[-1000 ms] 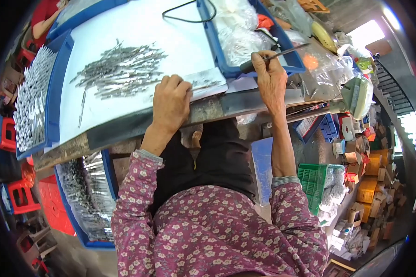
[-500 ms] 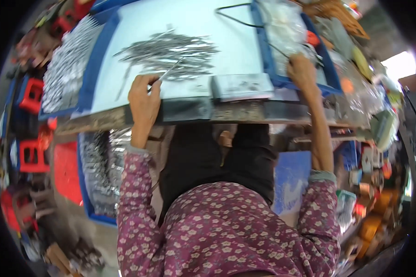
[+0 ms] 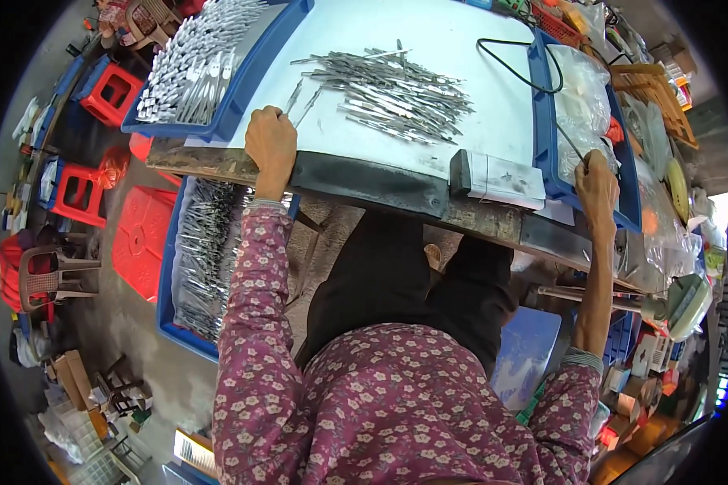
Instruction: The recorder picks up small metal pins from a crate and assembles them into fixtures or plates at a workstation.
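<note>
My left hand (image 3: 271, 147) is closed at the near edge of the white work surface, left of the pile. A slim silver metal strip (image 3: 294, 96) sticks up from its fingertips. Beside that hand a second, similar strip (image 3: 308, 107) appears to lie on the surface. A loose pile of thin metal strips (image 3: 396, 93) spreads across the middle. At the right my right hand (image 3: 597, 190) is closed round a thin dark rod (image 3: 570, 142), over the near side of a blue tray (image 3: 546, 121) holding clear plastic bags (image 3: 581, 89).
Another blue tray (image 3: 243, 89) with stacked silver pieces stands at the left. A white block (image 3: 505, 179) with a band round it sits at the front edge. A black cable (image 3: 514, 77) loops near the right tray. Below left are a blue bin (image 3: 167, 303) of metal pieces and red stools (image 3: 141, 238).
My left hand has moved leftward from the pile toward the left tray, carrying the metal strip. My right hand still grips the rod at the right tray. The whole view has turned and shifted.
</note>
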`<state>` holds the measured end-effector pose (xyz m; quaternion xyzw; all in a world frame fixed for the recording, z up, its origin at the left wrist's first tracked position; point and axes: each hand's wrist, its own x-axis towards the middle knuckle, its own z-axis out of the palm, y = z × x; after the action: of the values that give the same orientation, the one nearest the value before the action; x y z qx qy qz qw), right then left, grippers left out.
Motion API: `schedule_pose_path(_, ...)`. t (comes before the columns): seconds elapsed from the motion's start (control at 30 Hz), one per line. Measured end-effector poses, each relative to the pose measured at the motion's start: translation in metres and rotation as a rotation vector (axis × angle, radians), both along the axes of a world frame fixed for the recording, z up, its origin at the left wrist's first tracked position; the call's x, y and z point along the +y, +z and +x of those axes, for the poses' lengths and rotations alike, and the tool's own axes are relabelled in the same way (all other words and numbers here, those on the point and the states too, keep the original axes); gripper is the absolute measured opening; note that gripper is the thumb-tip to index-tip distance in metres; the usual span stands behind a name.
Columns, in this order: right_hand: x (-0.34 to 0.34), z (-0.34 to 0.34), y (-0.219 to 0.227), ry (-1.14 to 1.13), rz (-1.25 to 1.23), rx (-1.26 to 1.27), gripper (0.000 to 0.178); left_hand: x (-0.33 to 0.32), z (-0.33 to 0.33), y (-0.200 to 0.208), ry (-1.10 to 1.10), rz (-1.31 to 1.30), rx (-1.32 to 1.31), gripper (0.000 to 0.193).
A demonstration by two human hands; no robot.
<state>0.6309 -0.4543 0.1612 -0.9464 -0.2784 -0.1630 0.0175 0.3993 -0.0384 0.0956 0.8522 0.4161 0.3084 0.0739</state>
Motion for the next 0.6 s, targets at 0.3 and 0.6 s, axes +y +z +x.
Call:
schedule_pose_path(0.3,0.016,-0.047,0.014,0.188,0.767,0.465,0.017,-0.018,0.027,0.007,-0.504,0.049,-0.164,0.013)
schedule_pose_path(0.6,0.067,-0.087,0.008,0.200,1.162,1.176,0.021,-0.003,0.045,-0.014,-0.694,0.070,-0.050,0.016)
